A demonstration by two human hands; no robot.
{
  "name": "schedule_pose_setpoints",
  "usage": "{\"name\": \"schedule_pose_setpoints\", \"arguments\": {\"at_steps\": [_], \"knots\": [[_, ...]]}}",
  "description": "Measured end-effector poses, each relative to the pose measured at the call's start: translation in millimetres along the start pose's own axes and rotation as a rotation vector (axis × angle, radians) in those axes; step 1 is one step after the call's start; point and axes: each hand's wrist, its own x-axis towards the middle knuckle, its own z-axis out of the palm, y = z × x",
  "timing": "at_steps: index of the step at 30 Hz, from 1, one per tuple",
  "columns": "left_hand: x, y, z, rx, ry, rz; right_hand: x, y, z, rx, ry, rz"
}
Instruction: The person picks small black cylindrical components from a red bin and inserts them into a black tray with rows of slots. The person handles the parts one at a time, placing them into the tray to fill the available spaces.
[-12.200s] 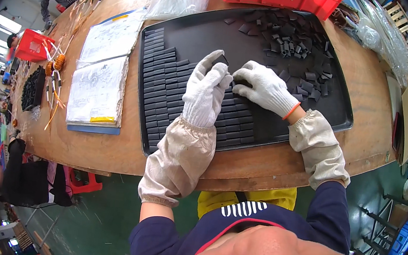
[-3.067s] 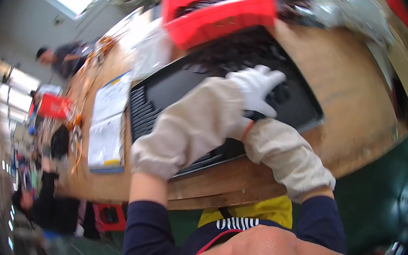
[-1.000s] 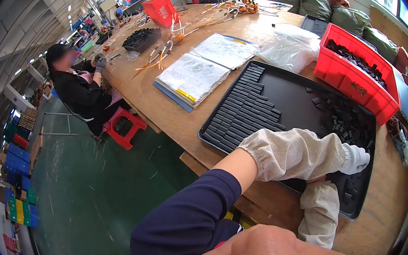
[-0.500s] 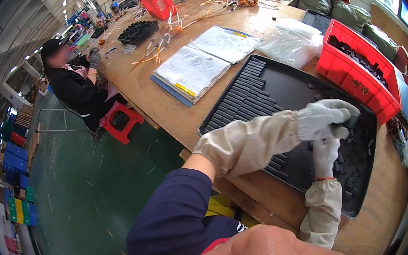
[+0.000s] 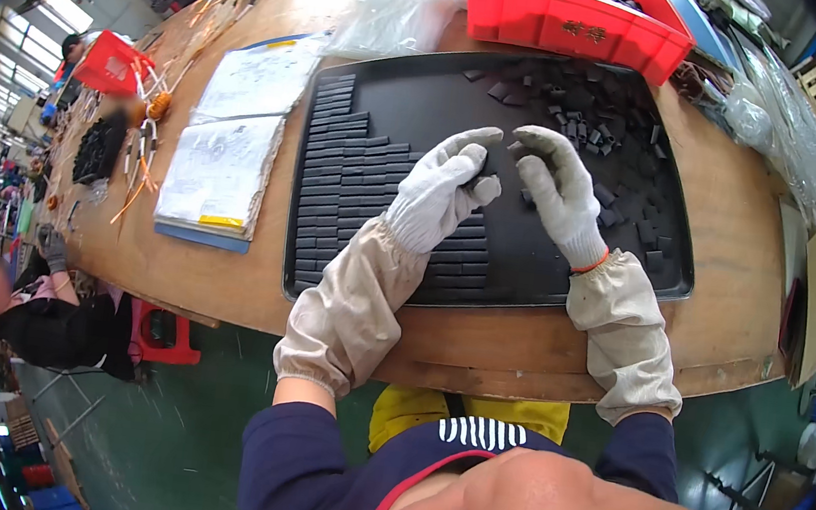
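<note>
Both my hands wear white gloves and hover over a large black tray (image 5: 408, 94). My left hand (image 5: 444, 187) is over the middle, its fingers curled around a small black piece that shows only in part. Facing it, my right hand (image 5: 564, 194) has curved fingers with the thumb apart; a dark spot shows by its fingertips, too small to name. Short black tube-like pieces (image 5: 335, 186) lie in close, even rows on the tray's left side, beneath and beside my left hand. Loose black pieces (image 5: 584, 124) are scattered over its far right and right side.
A red bin (image 5: 564, 33) of black pieces stands behind the tray. Left of the tray lies an open binder (image 5: 222, 168), with clear plastic sheeting (image 5: 395, 17) beyond. Orange and white cables (image 5: 146, 150) and a second red bin (image 5: 110, 63) are farther left. Other people sit along the table.
My head view has swung to the right. My hands have come away from the loose pieces toward the tray's middle and drawn apart from each other.
</note>
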Motion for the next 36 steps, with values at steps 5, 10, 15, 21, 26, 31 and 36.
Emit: {"name": "schedule_pose_setpoints", "arguments": {"at_steps": [5, 10, 15, 21, 26, 31, 36], "knots": [[-17.8, 4.4, 19.3, 0.052, 0.103, -0.065, 2.0, -9.9, 3.0, -0.311, -0.154, -0.249], [-19.0, 6.4, 9.9, -0.123, 0.053, -0.200, -0.3, -6.2, 5.8, -0.258, -0.149, -0.308], [-14.2, 3.3, 8.0, -0.285, 0.124, -0.296, -1.0, -10.2, 9.2, -0.060, -0.142, -0.178], [-13.8, 3.2, -8.5, -0.402, 0.096, -0.374, -4.9, -3.4, 3.3, 0.233, -0.091, 0.099], [-16.1, 0.9, 3.1, -0.352, 0.071, -0.265, -5.4, -4.6, 3.1, 0.300, -0.108, 0.188], [-19.5, 0.8, 2.0, -0.296, 0.131, -0.250, -3.8, -8.7, 8.6, 0.256, -0.047, 0.134], [-16.8, 6.1, 12.8, -0.163, 0.272, -0.227, -2.7, 1.6, 4.8, 0.349, 0.093, 0.217]]}}
